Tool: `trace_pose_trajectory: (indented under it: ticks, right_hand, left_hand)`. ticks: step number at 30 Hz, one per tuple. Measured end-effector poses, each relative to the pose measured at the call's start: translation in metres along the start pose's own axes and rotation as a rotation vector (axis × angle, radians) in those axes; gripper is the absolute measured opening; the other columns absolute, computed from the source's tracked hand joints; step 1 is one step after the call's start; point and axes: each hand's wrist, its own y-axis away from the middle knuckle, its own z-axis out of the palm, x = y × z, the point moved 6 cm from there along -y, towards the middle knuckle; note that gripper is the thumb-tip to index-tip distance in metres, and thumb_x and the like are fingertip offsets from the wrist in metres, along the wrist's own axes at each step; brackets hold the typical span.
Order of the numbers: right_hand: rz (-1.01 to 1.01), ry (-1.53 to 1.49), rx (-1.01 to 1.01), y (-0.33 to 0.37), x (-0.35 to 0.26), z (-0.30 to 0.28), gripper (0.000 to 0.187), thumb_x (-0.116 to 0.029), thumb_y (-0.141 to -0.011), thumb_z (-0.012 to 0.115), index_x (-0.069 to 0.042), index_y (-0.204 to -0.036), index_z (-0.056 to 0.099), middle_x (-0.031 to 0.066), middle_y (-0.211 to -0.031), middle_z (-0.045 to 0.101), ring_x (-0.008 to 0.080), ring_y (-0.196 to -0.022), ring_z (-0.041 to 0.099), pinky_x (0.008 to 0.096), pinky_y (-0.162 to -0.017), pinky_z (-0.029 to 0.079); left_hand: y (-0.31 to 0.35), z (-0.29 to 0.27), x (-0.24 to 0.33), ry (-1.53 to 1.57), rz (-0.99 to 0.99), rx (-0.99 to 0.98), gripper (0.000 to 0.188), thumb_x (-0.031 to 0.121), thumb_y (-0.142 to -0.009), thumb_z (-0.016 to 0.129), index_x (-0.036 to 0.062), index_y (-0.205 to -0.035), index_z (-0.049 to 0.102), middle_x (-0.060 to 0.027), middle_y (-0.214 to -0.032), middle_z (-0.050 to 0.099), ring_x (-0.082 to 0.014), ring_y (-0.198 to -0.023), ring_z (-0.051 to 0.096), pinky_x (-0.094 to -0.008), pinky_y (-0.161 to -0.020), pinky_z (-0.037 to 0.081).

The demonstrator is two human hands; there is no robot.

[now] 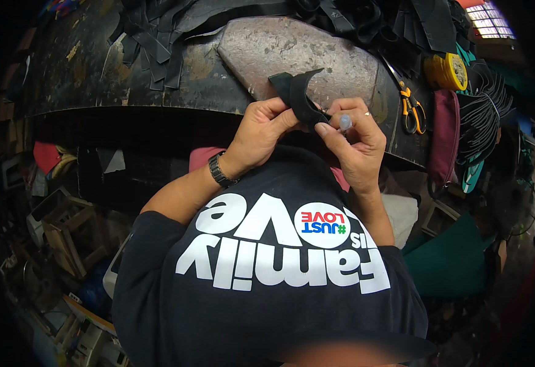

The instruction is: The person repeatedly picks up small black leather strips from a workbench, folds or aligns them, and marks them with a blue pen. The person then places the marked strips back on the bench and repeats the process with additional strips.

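A black strip of leather-like material (307, 101) is bent into a curve over the front edge of the worktable. My left hand (264, 131) pinches its left side between thumb and fingers. Close by, my right hand (358, 136) grips a slim pen-like tool (345, 122), of which only a pale, translucent end shows. The right thumb and fingertips meet the strip's lower right end. The tool's tip is hidden behind the fingers and the strip.
A worn stone slab (279, 46) lies under the strip on the dark worktable (96, 92). Black strips (154, 46) pile along the back. At right are orange-handled scissors (412, 110), a yellow tub (448, 71), a maroon pouch (443, 137) and a black strip bundle (481, 110).
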Motion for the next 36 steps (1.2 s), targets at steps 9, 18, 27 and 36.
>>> trace_pose_trajectory:
  ticks: [9,18,27,36]
  right_hand:
    - [0.024,0.006,0.033,0.001,0.003,0.000,0.015,0.009,-0.078,0.069,-0.001,-0.082,0.058,0.0047,-0.096,0.054,0.0083,-0.085,0.052,0.0220,-0.078,0.040]
    - [-0.057,0.005,0.088,0.001,0.005,0.002,0.013,0.002,-0.078,0.072,-0.001,-0.086,0.062,0.0023,-0.089,0.055,0.0036,-0.070,0.048,0.0178,-0.058,0.037]
    - [-0.070,0.037,0.075,0.002,0.005,0.007,0.013,0.003,-0.079,0.070,0.000,-0.088,0.061,0.0032,-0.089,0.055,0.0070,-0.073,0.050,0.0199,-0.063,0.039]
    - [-0.046,0.063,-0.015,0.003,0.009,0.011,0.016,0.008,-0.080,0.066,0.000,-0.091,0.058,0.0038,-0.096,0.055,0.0085,-0.084,0.050,0.0205,-0.075,0.039]
  left_hand:
    - [0.002,-0.001,0.002,-0.101,0.024,-0.077,0.025,0.010,-0.097,0.052,-0.0013,-0.118,0.060,-0.0145,-0.115,0.064,-0.0203,-0.104,0.062,-0.0342,-0.092,0.050]
    - [0.004,-0.009,-0.001,-0.191,0.033,-0.095,0.027,0.007,-0.096,0.051,-0.0041,-0.119,0.058,-0.0160,-0.116,0.063,-0.0204,-0.106,0.061,-0.0340,-0.094,0.049]
    - [0.009,-0.003,0.005,-0.279,0.037,-0.049,0.025,0.003,-0.089,0.062,-0.0005,-0.114,0.062,-0.0094,-0.108,0.066,-0.0136,-0.098,0.062,-0.0290,-0.089,0.049]
    - [0.004,-0.006,0.012,-0.294,0.123,0.062,0.019,0.008,-0.088,0.067,0.0000,-0.104,0.066,-0.0032,-0.097,0.069,-0.0071,-0.088,0.060,-0.0220,-0.080,0.049]
